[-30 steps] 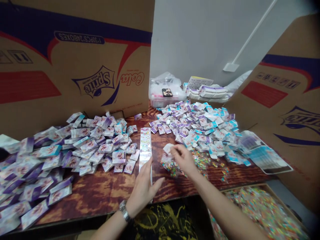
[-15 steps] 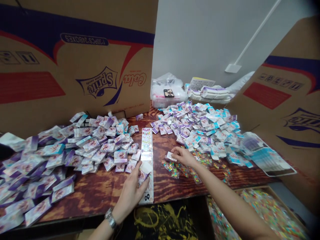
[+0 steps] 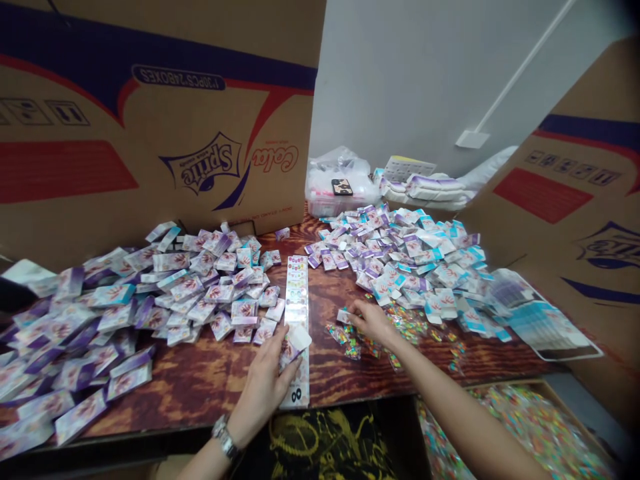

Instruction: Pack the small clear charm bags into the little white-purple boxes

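Note:
My left hand (image 3: 273, 373) is closed round a small printed carton (image 3: 289, 348), whose pale flap stands out at the upper right. Beneath that hand lies a long sticker strip (image 3: 297, 293) with rows of coloured prints. My right hand (image 3: 371, 321) reaches down with curled fingers among clear sachets of coloured bits (image 3: 407, 323). A small whitish piece (image 3: 343, 316) shows at its fingertips; whether it is gripped or only touched is unclear. Left of my left hand spreads a heap of small cartons (image 3: 185, 290); behind my right hand is another carton heap (image 3: 400, 250).
Large cardboard boxes stand at left (image 3: 225, 113) and right (image 3: 575, 187). At the back are a bagged plastic container (image 3: 325, 200) with a phone (image 3: 342, 187) on top and stacked flat cartons (image 3: 435, 187). An open box of sachets (image 3: 530, 427) sits below the table's right edge.
The view has shifted slightly. The flap of the carton in my left hand now stands out further to the right. My right hand has lowered slightly among the sachets.

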A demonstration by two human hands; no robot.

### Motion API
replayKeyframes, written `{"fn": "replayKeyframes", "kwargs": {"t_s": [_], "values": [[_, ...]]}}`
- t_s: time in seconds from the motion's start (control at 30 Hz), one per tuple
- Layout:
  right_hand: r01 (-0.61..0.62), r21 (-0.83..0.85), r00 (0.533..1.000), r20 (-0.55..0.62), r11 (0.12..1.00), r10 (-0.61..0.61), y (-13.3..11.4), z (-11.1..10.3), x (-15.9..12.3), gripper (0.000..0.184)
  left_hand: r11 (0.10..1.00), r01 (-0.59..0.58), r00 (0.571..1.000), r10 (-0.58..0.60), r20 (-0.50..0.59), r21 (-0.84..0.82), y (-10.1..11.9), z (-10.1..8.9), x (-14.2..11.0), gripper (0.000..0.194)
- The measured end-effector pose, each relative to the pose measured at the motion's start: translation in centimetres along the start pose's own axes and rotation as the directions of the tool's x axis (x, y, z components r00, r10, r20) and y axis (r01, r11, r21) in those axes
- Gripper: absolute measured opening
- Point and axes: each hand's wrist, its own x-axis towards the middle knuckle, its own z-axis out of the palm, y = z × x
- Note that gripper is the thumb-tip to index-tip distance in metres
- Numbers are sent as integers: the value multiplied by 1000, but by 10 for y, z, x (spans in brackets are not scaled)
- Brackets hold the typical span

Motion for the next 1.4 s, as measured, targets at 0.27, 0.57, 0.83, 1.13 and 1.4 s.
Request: {"fn": "replayKeyframes", "kwargs": {"t_s": [0.27,0.57,0.83,1.13,1.4], "values": [[180,139,984,-15,974,-180,-38,-21,-14,22,999,-27,1000,27,8,18,2,0,0,48],[222,98,975,-1,970,-223,-36,-10,-17,26,1000,3,1000,-3,16,-13,1,0,-3,46],[344,203,938,-26,917,-346,-53,-20,-20,20,982,18,988,11,157,-187,11,-6,-1,43],[171,571,957,98,803,-274,-68,-22,-28,23,819,95,916,150,371,-565,33,-15,16,44],[124,569,973,90,813,-211,-61,-23,-33,28,773,116,935,127,331,-623,35,-10,16,47]]}}
